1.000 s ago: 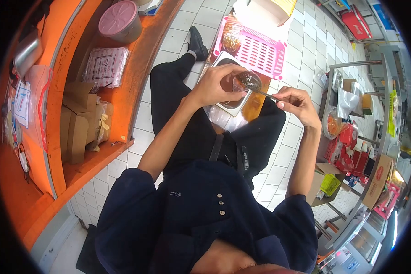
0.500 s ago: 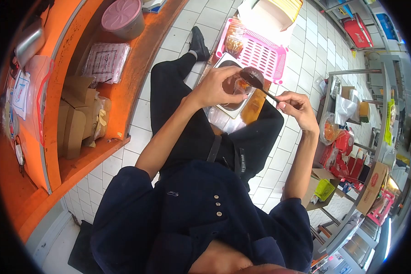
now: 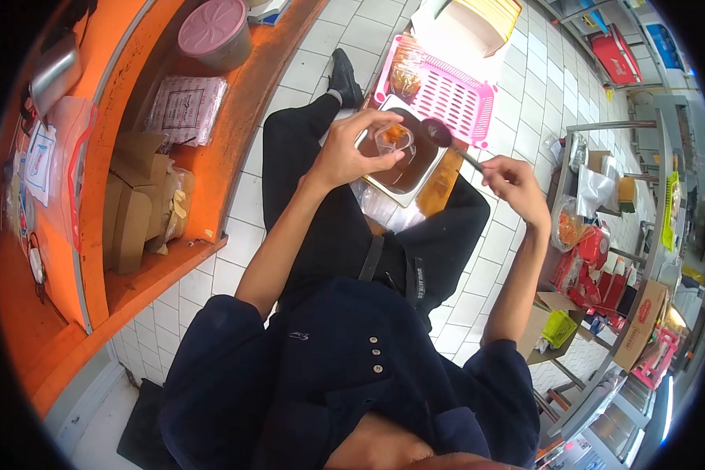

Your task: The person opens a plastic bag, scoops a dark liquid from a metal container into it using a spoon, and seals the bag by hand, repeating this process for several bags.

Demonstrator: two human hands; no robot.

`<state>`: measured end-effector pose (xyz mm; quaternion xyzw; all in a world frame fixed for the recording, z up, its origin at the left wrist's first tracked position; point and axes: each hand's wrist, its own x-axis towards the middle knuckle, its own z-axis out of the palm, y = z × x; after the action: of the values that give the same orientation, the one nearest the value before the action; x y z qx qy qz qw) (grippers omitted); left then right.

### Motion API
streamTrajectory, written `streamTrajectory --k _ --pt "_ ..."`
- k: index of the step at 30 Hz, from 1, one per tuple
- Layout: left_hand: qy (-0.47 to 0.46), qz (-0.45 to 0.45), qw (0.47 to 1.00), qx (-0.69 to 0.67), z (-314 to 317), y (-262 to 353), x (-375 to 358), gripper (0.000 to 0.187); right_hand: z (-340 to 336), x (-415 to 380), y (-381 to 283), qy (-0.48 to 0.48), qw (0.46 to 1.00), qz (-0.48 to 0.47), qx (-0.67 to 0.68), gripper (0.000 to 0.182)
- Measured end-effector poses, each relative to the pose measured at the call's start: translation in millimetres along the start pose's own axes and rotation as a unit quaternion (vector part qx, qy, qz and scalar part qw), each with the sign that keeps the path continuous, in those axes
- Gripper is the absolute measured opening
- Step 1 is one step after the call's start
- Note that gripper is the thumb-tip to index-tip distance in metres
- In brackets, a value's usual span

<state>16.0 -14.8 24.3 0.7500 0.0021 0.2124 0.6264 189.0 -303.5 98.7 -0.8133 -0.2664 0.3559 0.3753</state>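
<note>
Between the thumb and fingers of my left hand point(image 3: 358, 149) is a small clear plastic cup point(image 3: 394, 138) with something orange-red inside. The cup is over a rectangular metal tray point(image 3: 403, 197) that holds brown liquid. My right hand point(image 3: 511, 185) grips the handle of a dark ladle point(image 3: 435, 132), whose bowl is at the tray's upper right edge, a little to the right of the cup. The tray sits on a low surface between my legs, with clear plastic point(image 3: 385, 210) at its lower side.
Beyond the tray is a pink basket point(image 3: 484, 100) with a bagged item point(image 3: 406, 69) in it, then an open carton point(image 3: 478, 23). An orange shelf point(image 3: 211, 176) at left bears a lidded tub point(image 3: 214, 35) and packets point(image 3: 186, 110). Metal racks point(image 3: 603, 125) stand at right.
My left hand and the cup have moved left, away from the ladle. The ladle bowl has moved slightly right, and more of the tray and its brown liquid shows.
</note>
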Motion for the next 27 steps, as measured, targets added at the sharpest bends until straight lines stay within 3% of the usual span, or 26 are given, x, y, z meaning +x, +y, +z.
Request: streamTrajectory --k 2,4,5,7,8,10,11,13,20,22,24,25,27 --pt "0.036 0.053 0.995 0.075 -3 0 -5 0.045 21 15 14 -0.012 0.994 -0.013 -0.107 0.016" --pt "0.033 0.047 0.994 0.09 -5 3 -7 0.045 48 26 13 -0.017 0.974 -0.046 -0.223 0.013" --pt "0.038 0.039 0.993 0.105 -6 4 -9 0.044 60 28 7 -0.014 0.974 -0.045 -0.22 0.013" --pt "0.059 0.039 0.992 0.101 -3 4 -13 0.044 80 31 -5 0.01 0.934 -0.004 -0.358 0.014" --pt "0.085 0.037 0.991 0.095 -1 4 -14 0.044 87 30 -12 0.01 0.935 -0.005 -0.356 0.014" --pt "0.102 0.049 0.988 0.107 4 5 -15 0.045 95 23 -33 0.167 0.896 -0.177 -0.371 0.016" --pt "0.118 0.062 0.984 0.117 8 6 -16 0.045 101 20 -48 0.168 0.897 -0.174 -0.369 0.016" --pt "0.129 0.069 0.981 0.126 15 11 -15 0.047 111 12 -81 0.196 0.935 -0.272 -0.116 0.021" --pt "0.155 0.056 0.978 0.125 25 25 -14 0.055 119 24 -78 0.216 0.909 -0.327 -0.141 0.014" --pt "0.159 0.015 0.986 0.048 26 23 -18 0.048 117 24 -74 0.219 0.924 -0.303 -0.084 0.01" --pt "0.154 -0.108 0.976 -0.112 24 17 -21 0.036 116 28 -64 0.221 0.935 -0.278 0.006 0.008" --pt "0.133 -0.11 0.981 -0.09 22 17 -22 0.023 119 26 -60 0.204 0.951 -0.223 0.064 0.009" --pt "0.119 -0.104 0.982 -0.101 20 19 -22 0.018 123 28 -54 0.209 0.945 -0.231 0.098 0.01"
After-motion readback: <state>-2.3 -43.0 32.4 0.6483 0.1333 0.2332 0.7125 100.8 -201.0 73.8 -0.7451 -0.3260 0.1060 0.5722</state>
